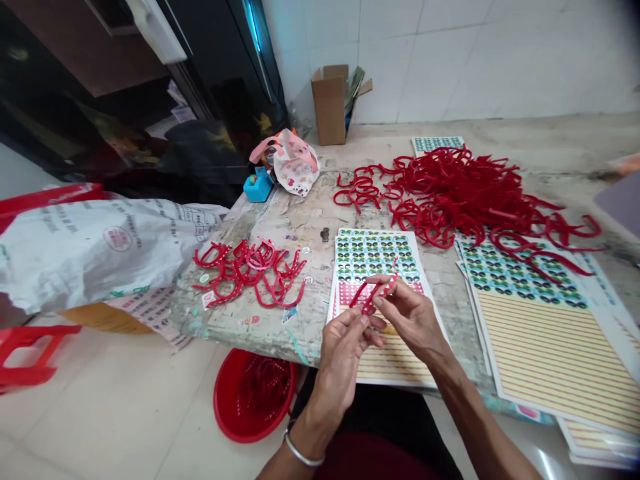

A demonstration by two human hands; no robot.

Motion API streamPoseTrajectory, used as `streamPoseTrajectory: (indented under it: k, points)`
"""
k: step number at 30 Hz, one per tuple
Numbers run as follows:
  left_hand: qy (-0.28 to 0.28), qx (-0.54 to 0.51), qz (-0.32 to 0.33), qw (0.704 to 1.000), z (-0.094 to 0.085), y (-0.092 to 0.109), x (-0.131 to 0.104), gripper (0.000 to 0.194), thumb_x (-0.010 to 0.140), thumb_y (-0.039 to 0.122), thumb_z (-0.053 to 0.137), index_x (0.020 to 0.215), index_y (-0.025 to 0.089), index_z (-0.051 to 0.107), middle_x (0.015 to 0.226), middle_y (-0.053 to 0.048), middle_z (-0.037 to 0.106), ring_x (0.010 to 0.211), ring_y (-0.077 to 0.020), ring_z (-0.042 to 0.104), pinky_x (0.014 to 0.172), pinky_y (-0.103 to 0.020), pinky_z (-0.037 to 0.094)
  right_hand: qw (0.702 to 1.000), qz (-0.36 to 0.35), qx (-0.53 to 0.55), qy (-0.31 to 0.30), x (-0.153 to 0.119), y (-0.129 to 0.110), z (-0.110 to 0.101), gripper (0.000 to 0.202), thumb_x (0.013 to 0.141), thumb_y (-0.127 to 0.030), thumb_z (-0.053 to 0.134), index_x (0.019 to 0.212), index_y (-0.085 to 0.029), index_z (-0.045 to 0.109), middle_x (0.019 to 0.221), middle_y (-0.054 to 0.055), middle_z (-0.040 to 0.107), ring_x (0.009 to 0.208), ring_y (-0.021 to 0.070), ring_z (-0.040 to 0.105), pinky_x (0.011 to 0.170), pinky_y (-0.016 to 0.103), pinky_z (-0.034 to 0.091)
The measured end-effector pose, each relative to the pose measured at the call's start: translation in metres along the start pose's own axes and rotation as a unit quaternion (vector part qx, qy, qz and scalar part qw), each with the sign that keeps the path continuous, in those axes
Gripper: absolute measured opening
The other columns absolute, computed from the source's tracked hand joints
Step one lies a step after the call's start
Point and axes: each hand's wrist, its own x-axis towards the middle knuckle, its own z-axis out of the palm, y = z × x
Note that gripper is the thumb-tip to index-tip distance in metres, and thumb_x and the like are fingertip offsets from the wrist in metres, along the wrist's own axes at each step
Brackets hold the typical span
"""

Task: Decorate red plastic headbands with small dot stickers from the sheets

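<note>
In the head view both my hands meet over a printed sticker sheet [370, 247] at the table's front edge. My left hand [343, 353], with a bangle at the wrist, is closed in a pinch on a curved red fuzzy band [357, 295]. The fingertips of my right hand [413, 320] are closed on the same band, along which a dotted pink-and-white strip [388, 288] shows. My fingers hide part of both. A loose pile of dotted red bands [235, 270] lies to the left; a large heap of plain red bands [465, 193] lies at the back right.
More striped sticker sheets [550, 353] lie at the right. A red bucket [220, 400] holding bands stands on the floor below the front edge. Towards the back are a blue box [257, 189], a pink-and-white bag [296, 163] and a cardboard box [329, 110]. A white sack [85, 247] is at far left.
</note>
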Motion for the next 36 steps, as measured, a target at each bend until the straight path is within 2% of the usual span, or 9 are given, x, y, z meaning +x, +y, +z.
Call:
streamPoseTrajectory:
  k: [13,28,36]
  points:
    - [-0.007,-0.009,-0.002,1.000,-0.0013,-0.0013,-0.0001,0.011,0.081,0.020,0.057,0.079,0.012,0.063,0.075,-0.004,0.065,0.056,-0.0076,0.055,0.067,-0.025,0.048,1.000,-0.002,0.014,0.020,-0.0024,0.0060,0.0046,0.011,0.081,-0.029,0.057,0.087,-0.021,0.061,0.105,0.006,0.057,0.079,0.0154,0.057,0.068,0.028,0.051]
    - [-0.013,-0.015,0.001,1.000,0.0007,-0.0007,0.0012,0.009,0.082,0.017,0.056,0.081,0.010,0.062,0.073,-0.004,0.064,0.057,-0.0083,0.055,0.064,-0.024,0.046,1.000,-0.004,0.004,0.029,-0.0026,0.0101,0.0051,0.014,0.083,-0.025,0.055,0.096,-0.021,0.060,0.100,0.005,0.057,0.079,0.0136,0.056,0.068,0.025,0.049]
    - [0.021,-0.004,0.013,1.000,0.0044,-0.0040,0.0059,0.014,0.082,0.021,0.057,0.074,0.010,0.061,0.064,-0.002,0.061,0.055,-0.0079,0.053,0.059,-0.022,0.044,0.999,-0.015,-0.009,0.029,-0.0033,0.0096,0.0059,0.016,0.084,-0.022,0.054,0.098,-0.021,0.059,0.099,0.004,0.057,0.081,0.0134,0.056,0.069,0.025,0.050]
